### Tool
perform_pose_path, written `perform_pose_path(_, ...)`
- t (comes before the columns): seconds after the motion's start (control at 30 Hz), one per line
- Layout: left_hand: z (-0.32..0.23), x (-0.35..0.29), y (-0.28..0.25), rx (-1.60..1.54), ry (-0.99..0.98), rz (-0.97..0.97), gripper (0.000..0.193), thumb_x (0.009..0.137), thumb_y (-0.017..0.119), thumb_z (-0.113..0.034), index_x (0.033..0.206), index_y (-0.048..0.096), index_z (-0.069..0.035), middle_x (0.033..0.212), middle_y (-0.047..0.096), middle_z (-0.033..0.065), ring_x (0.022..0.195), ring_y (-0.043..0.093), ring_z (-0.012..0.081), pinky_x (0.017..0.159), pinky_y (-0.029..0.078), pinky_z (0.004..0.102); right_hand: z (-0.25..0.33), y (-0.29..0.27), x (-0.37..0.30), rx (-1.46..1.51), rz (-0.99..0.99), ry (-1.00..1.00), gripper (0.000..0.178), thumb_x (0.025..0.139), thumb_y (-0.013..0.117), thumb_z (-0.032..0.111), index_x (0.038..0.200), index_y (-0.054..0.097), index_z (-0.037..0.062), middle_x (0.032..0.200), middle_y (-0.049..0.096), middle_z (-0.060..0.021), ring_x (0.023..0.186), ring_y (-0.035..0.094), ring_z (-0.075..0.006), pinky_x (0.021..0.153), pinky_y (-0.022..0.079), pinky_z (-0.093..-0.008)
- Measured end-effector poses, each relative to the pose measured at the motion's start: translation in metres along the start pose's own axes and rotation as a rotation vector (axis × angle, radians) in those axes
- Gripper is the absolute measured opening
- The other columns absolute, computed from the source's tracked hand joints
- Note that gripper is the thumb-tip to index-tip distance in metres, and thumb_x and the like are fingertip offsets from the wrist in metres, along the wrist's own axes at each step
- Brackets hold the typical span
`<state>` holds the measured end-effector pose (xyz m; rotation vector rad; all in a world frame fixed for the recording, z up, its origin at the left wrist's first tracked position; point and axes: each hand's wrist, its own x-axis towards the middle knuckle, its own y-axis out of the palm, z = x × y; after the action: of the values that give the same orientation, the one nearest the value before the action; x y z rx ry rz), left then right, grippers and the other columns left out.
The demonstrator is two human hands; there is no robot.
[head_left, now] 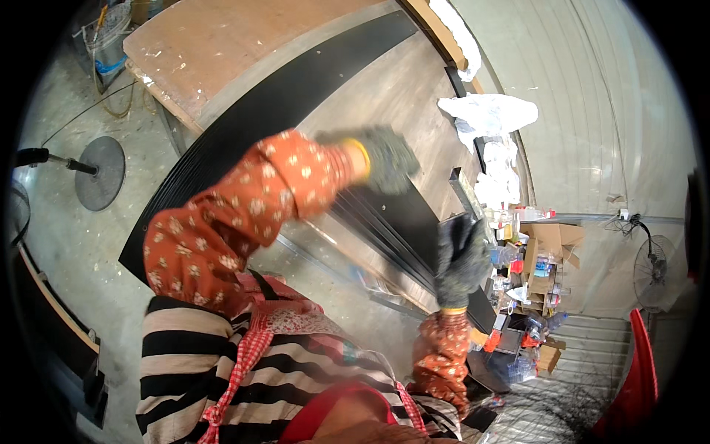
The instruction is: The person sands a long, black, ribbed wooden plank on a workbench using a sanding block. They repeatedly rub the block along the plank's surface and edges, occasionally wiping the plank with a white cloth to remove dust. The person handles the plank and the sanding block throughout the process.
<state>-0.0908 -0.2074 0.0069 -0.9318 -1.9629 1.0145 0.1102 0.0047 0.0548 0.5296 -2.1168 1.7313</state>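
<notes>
Both my hands wear dark grey knit gloves with yellow cuffs, below orange flowered sleeves. My left hand [381, 159], smeared by motion, is over the table between two sets of black strips; its fingers cannot be made out. Lower right, my right hand [462, 259] is beside the right end of the nearer stack of long black strips [392, 226]. Its dark fingers point away from me, and their grip is unclear. Beyond my left arm lies a wide, long black panel [274, 100], with several thin layered edges at its near left end.
The wood-coloured table [370, 92] carries the black pieces. Crumpled white plastic [492, 118] lies along its right edge. Farther right are cardboard boxes [547, 244], bottles and a fan [652, 270]. A brown board [200, 52] is at far left, near a bucket [111, 44] and round stand base [101, 174].
</notes>
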Motion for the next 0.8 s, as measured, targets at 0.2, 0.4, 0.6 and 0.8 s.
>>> perform_pose_path(0.2,0.052,-0.027,0.031,-0.296,-0.058,-0.105,0.039,0.088,0.064,-0.044,0.113,0.074,-0.015,0.117,0.07,0.0086,0.112,0.061,0.0313,0.1,0.046,0.0431,0.093,0.013,-0.026,0.009,-0.055,-0.452,0.05,0.085,0.072,0.044,0.121,0.065,0.0109,0.123,0.061,-0.0155,0.102,0.059,-0.0314,0.084,0.049,-0.044)
perform_pose_path(0.4,0.05,-0.03,0.047,-0.513,0.041,-0.275,0.031,0.087,0.064,-0.037,0.106,0.076,-0.016,0.109,0.072,0.0101,0.104,0.064,0.0311,0.095,0.049,0.0431,0.133,0.015,-0.015,-0.021,0.026,-0.746,0.036,0.087,0.064,0.032,0.121,0.064,0.0219,0.127,0.059,-0.0151,0.106,0.056,-0.0324,0.083,0.052,-0.0469)
perform_pose_path(0.6,0.048,-0.04,0.058,-0.605,0.057,-0.435,0.03,0.088,0.063,-0.037,0.104,0.076,-0.016,0.105,0.072,0.0102,0.102,0.064,0.0313,0.092,0.049,0.0442,0.137,0.026,0.004,-0.294,0.053,-0.924,0.051,0.091,0.053,0.022,0.14,0.054,0.01,0.139,0.055,-0.0202,0.114,0.056,-0.04,0.093,0.05,-0.0563)
perform_pose_path(0.8,0.047,-0.045,0.059,-0.567,-0.005,-0.429,0.031,0.087,0.064,-0.04,0.106,0.076,-0.018,0.106,0.072,0.01,0.103,0.064,0.0316,0.092,0.049,0.0442,0.124,0.002,0.003,-0.329,0.108,-1.077,0.053,0.091,0.053,0.017,0.142,0.048,0.0044,0.138,0.057,-0.0224,0.118,0.056,-0.0433,0.093,0.05,-0.0563)
